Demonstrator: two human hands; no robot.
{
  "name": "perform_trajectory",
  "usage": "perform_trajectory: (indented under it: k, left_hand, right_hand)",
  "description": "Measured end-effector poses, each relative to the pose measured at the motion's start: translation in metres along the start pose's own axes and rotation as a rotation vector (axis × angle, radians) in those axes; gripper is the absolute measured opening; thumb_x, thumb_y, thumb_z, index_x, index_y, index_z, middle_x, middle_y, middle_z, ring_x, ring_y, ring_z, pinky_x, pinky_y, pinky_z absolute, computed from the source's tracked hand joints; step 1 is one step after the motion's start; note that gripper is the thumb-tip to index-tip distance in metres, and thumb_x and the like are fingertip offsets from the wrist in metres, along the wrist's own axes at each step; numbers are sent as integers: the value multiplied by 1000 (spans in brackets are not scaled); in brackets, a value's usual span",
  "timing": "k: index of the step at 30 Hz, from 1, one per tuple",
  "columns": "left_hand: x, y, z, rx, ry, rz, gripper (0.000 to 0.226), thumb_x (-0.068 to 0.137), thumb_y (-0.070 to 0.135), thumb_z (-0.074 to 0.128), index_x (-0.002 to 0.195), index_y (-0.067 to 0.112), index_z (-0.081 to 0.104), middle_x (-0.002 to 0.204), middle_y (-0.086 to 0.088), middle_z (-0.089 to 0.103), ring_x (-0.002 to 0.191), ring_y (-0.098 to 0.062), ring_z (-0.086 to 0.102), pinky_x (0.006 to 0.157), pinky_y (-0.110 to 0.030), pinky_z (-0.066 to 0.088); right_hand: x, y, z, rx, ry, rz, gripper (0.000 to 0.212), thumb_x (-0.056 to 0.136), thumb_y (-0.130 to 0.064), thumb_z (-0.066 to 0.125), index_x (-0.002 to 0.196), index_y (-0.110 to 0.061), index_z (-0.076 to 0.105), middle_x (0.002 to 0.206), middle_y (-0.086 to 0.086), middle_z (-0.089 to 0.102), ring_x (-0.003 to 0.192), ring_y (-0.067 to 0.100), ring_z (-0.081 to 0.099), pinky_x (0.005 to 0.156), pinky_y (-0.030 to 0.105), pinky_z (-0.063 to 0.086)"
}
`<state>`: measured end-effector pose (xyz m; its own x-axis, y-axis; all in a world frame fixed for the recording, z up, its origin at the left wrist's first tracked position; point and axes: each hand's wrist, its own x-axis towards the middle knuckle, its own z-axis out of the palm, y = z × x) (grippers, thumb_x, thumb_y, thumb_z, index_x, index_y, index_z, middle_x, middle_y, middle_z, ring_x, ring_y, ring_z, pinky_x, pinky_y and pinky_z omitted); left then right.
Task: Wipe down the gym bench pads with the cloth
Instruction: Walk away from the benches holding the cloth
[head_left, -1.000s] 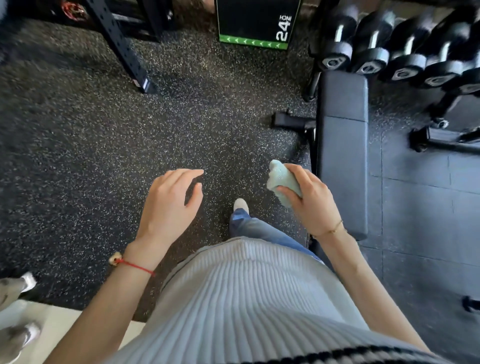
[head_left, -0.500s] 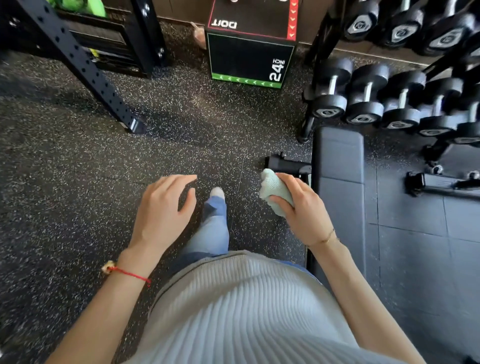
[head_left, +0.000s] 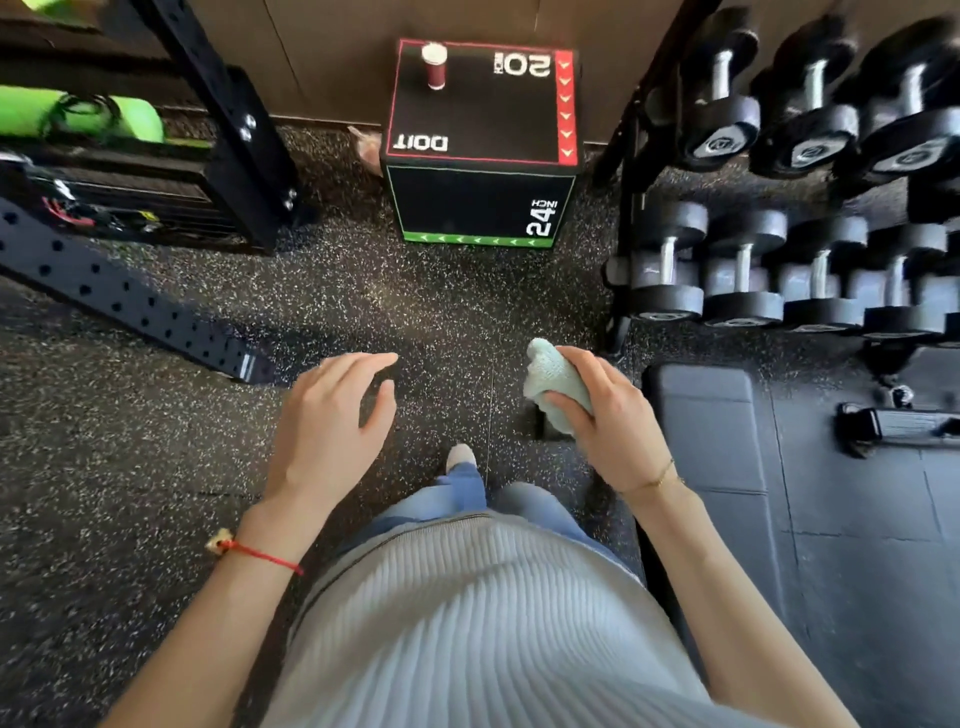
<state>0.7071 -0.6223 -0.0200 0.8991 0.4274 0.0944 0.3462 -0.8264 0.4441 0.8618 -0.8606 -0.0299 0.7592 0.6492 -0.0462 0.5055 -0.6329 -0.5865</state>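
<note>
Right hand fingers curl round a bunched pale green cloth, held above the floor just left of the black bench pad. Left hand hangs empty, fingers loosely bent. Dumbbells stand far right, a box far ahead.

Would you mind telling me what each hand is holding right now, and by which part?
The right hand grips the bunched pale green cloth around its middle, one end poking out above. The left hand holds nothing.

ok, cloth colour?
Pale mint green; the cloth is bunched in the right hand, clearest in the head view.
</note>
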Motion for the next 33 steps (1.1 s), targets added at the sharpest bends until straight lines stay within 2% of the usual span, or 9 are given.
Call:
perform_trajectory:
  k: [4,10,16,22,26,33]
  left_hand:
    - [76,-8,-5,5,-26,19,34,94,26,47,120,13,65,117,-3,68,108,-21,62,98,-41,47]
    - [190,-21,8,19,-40,29,28,96,19,54,121,12,65,118,-4,68,110,-20,61,102,-37,42]
    - [333,-33,39,6,-33,41,31,95,24,48,119,13,66,117,-2,68,108,-18,61,100,-37,44]
    - [487,-24,59,23,-41,-5,27,96,19,55,121,14,65,119,-1,67,110,-18,61,102,-38,46]
    - [581,-20,73,59,-39,26,28,96,18,54,122,14,64,118,-2,67,110,-19,60,103,-34,39]
    - [713,-37,106,95,-8,67,27,93,17,52,116,12,65,108,-4,69,102,-24,62,97,-37,43]
  right_hand:
    - [66,5,-9,14,23,39,45,96,-40,54,133,-14,51,122,3,61,104,24,58,81,33,45]
    - [172,26,-18,51,61,75,44,95,-28,61,135,-15,50,124,2,61,104,21,58,79,23,39]
    - [312,72,-30,28,36,63,44,96,-33,59,135,-16,48,121,1,61,104,22,57,81,31,44]
    - [467,115,-62,23,-17,57,43,95,-32,61,132,-13,50,121,4,62,107,25,59,86,36,47]
    - [562,140,-81,2,-48,39,45,95,-34,60,132,-12,50,122,6,61,109,27,58,88,37,47]
    - [715,186,-86,-32,-82,29,47,94,-32,61,133,-7,50,121,12,60,108,31,56,91,38,44]
